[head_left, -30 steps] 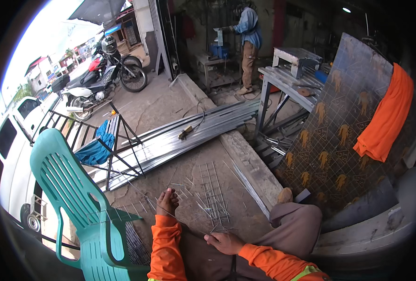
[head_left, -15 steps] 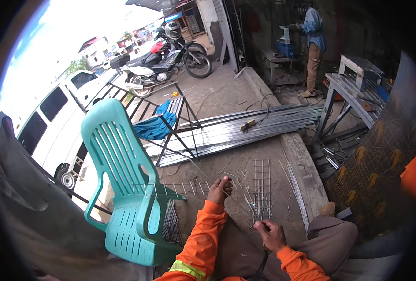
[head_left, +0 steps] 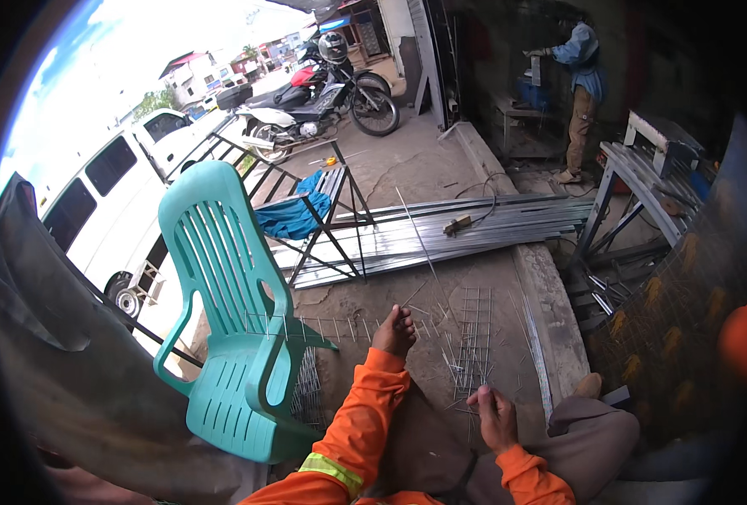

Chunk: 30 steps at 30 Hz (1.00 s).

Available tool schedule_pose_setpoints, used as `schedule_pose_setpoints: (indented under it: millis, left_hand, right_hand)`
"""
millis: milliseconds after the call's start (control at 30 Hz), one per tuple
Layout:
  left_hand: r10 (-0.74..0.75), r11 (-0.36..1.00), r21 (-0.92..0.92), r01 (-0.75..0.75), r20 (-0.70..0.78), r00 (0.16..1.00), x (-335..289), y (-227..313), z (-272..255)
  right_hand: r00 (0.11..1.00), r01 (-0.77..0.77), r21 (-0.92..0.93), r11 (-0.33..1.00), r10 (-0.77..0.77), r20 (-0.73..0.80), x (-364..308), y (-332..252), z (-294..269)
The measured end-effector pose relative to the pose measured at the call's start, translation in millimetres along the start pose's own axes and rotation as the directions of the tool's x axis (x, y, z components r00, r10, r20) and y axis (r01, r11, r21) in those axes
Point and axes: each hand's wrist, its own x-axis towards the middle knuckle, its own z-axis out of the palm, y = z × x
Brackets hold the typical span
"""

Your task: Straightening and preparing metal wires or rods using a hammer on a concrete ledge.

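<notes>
My left hand point(head_left: 394, 331) is closed in front of me, its fingers curled on a narrow strip of wire mesh point(head_left: 348, 330). The strip reaches left to the armrest of a green plastic chair point(head_left: 235, 402). Lower and to the right, my right hand point(head_left: 496, 417) is closed, thumb uppermost, in line with the lower end of a long thin metal rod point(head_left: 416, 240). That rod slants up and away over the ground; its grip is partly hidden by the fingers. Another piece of wire mesh point(head_left: 476, 324) lies on the ground beyond my right hand, among loose short wires.
Long metal bars point(head_left: 407, 240) lie across the floor ahead, near a metal frame with a blue cloth point(head_left: 296, 220). A concrete curb point(head_left: 550, 311) runs along the right. Motorcycles point(head_left: 319, 105) and a white van point(head_left: 108, 189) stand farther off. A co-worker point(head_left: 582, 93) stands at the back right.
The long rod has swung from pointing up-left beside my left hand to standing more upright, away from it. My right hand has shifted slightly right. The view has tilted a little.
</notes>
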Motion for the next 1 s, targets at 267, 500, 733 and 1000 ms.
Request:
schedule_pose_setpoints:
  millis: [267,500,733,1000]
  left_hand:
    - [0.074,0.997,0.018,-0.076,0.082,0.994,-6,4,13]
    - [0.089,0.991,0.110,-0.082,-0.068,0.994,-10,11,1]
    - [0.155,0.987,-0.041,-0.155,0.001,0.988,-19,12,26]
    - [0.197,0.980,0.053,-0.194,-0.044,0.979,-26,19,23]
  right_hand:
    - [0.981,-0.001,-0.268,0.963,0.052,0.186,3,24,1]
    - [0.990,0.140,0.034,0.990,-0.139,-0.032,-2,-10,-4]
    - [0.973,0.034,-0.044,0.998,-0.023,0.231,-10,38,17]
    - [0.990,0.141,0.148,0.979,-0.139,-0.022,-12,-17,2]
